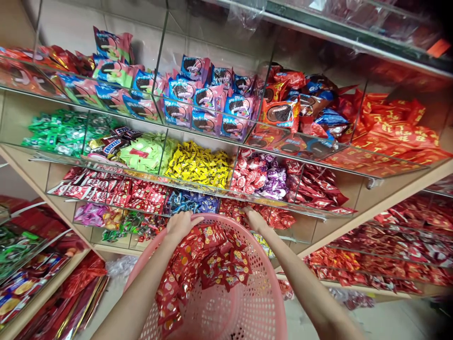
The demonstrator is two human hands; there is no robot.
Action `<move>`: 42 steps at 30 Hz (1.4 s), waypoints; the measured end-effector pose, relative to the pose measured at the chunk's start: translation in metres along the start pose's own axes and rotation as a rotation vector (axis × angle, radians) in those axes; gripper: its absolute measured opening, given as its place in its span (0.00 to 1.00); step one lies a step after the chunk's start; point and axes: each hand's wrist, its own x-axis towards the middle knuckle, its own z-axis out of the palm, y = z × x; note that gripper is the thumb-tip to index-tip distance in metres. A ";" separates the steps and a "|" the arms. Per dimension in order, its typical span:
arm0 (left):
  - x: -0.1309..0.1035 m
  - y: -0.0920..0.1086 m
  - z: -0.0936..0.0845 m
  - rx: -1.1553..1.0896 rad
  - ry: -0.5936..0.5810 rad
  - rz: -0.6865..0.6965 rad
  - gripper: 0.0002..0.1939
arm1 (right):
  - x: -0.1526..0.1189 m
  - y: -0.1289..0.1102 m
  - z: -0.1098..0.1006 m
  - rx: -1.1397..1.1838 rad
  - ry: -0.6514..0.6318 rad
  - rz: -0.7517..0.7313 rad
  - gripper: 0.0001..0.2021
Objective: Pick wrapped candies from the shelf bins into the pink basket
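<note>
While the left hand clamps the basket, I cannot tell how the right hand grips.

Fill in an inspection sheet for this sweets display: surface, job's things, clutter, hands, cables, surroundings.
Surface: tiered shelves with clear dividers; mixed wrapped sweets fill many compartments.
Job's things: pink basket, held below the shelves, with red packets heaped mostly towards its far and left sides.
Clutter: clear plastic on the floor at left; a bag by the right-hand rack.
Hands: left hand at the basket's far rim; right hand at a low compartment, fingertips unclear.
Cables: nothing seen.
Surroundings: more sweets racks at left and right; clear film overhead.
</note>
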 end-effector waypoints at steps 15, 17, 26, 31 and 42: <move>0.002 -0.002 0.004 0.007 -0.007 -0.009 0.37 | 0.021 -0.002 0.033 -0.238 -0.003 -0.094 0.26; 0.001 -0.001 0.003 0.009 -0.003 -0.001 0.37 | 0.025 -0.004 0.035 -0.249 -0.005 -0.070 0.26; 0.000 -0.002 0.002 0.038 0.027 0.016 0.37 | 0.017 -0.005 0.022 -0.259 -0.012 -0.037 0.22; 0.001 -0.002 0.002 0.028 0.018 0.018 0.36 | -0.008 0.005 -0.002 -0.168 0.074 -0.030 0.21; 0.000 -0.001 0.002 0.008 0.010 0.004 0.37 | -0.088 -0.078 -0.024 -0.116 0.258 0.032 0.16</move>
